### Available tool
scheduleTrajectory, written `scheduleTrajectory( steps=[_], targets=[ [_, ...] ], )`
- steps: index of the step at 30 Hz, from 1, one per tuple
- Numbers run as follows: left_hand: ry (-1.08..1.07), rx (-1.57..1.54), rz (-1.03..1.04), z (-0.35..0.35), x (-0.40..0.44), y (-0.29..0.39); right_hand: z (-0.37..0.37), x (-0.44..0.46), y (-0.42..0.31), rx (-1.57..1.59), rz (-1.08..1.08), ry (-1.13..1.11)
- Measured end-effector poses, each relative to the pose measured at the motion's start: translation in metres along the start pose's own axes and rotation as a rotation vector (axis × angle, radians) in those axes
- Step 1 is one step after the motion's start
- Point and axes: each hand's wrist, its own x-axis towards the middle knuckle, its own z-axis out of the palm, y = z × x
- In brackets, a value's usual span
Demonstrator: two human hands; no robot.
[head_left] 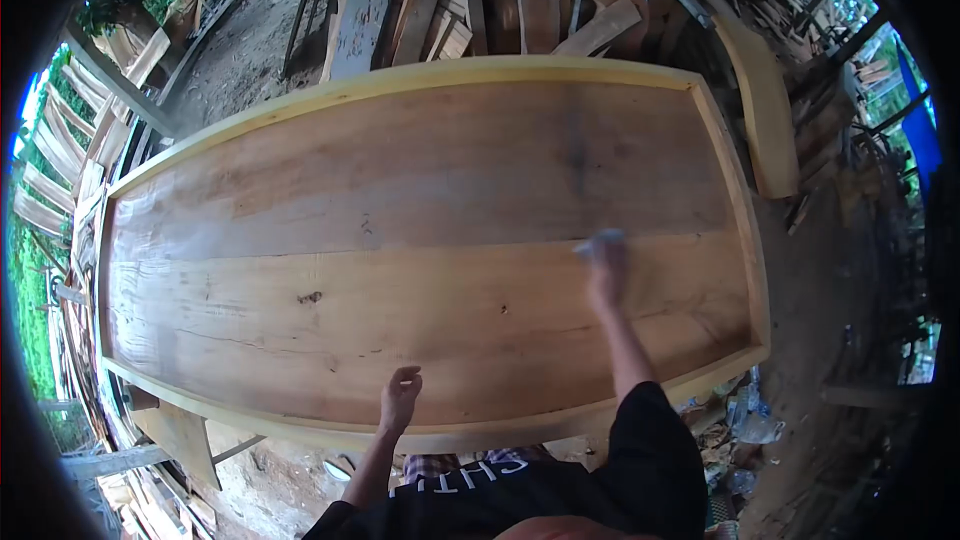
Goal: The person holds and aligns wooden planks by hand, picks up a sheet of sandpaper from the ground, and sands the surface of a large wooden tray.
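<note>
The long, brown, yellow-rimmed wooden panel [430, 310] lies flat before the person, presumably for 2-handed reach. The bare left hand [400, 398] hovers above it, fingers half-curled, empty; the bare right hand [607, 278], blurred, seems closed round a small pale wad [604, 237], probably for control.

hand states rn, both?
Left hand: open, fingers loosely bent, nothing visible in it.
Right hand: closed on a pale item, too blurred to identify.
</note>
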Motion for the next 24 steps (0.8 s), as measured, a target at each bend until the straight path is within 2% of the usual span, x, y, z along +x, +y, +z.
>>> scheduleTrajectory(
  steps=[1,2,4,5,6,8,9,10,11,12,14,15,16,17,18,20,21,23,24],
  targets=[
    [0.06,0.071,0.037,-0.004,0.001,0.002,-0.003,-0.008,0.058,-0.315,0.079,0.225],
    [0.11,0.155,0.062,-0.012,-0.002,0.003,-0.027,-0.005,0.078,0.517,0.535,0.371],
    [0.174,0.388,0.145,-0.024,0.005,0.009,-0.027,-0.023,0.086,-0.909,0.2,0.462],
    [0.202,0.446,0.158,-0.028,0.01,0.009,0.014,-0.028,0.078,-0.199,0.346,0.614],
    [0.232,0.495,0.195,-0.03,0.023,0.012,0.027,-0.022,0.02,-0.188,0.372,0.492],
    [0.207,0.659,0.264,-0.035,0.047,0.027,0.058,-0.012,-0.129,-0.004,0.207,0.079],
    [0.195,0.657,0.268,-0.034,0.057,0.036,0.077,-0.02,-0.186,0.13,0.061,-0.102],
    [0.214,0.821,0.282,-0.033,0.066,0.047,0.08,-0.027,-0.231,0.117,-0.165,-0.357],
    [0.239,0.987,0.301,-0.035,0.076,0.058,0.154,-0.064,-0.249,0.177,-0.457,-0.208],
    [0.237,0.99,0.307,-0.037,0.083,0.07,0.181,-0.068,-0.233,0.175,-0.453,-0.202],
    [0.173,1.115,0.085,-0.048,0.098,0.086,0.213,-0.052,-0.209,-0.079,-0.707,-0.326],
    [0.149,1.137,0.054,-0.059,0.108,0.082,0.133,-0.019,-0.189,-0.03,-0.526,-0.192],
    [0.137,1.139,0.061,-0.066,0.113,0.081,0.066,0.015,-0.167,0.181,-0.028,-0.396],
    [0.158,1.195,0.028,-0.071,0.118,0.08,0.048,0.032,-0.111,0.163,0.159,-0.199],
    [0.181,1.249,-0.005,-0.075,0.125,0.078,0.034,0.036,-0.046,-0.115,0.153,0.047],
    [0.149,1.227,-0.044,-0.082,0.135,0.073,-0.008,0.023,0.063,-0.089,0.428,0.156],
    [0.159,1.232,-0.021,-0.081,0.135,0.071,-0.009,0.024,0.061,-0.096,0.425,0.149],
    [0.166,1.233,-0.005,-0.079,0.134,0.065,-0.007,0.029,0.044,-0.554,0.716,0.008],
    [0.164,1.244,-0.001,-0.078,0.135,0.064,0.014,0.037,0.008,-0.456,0.558,0.095]
  ],
)
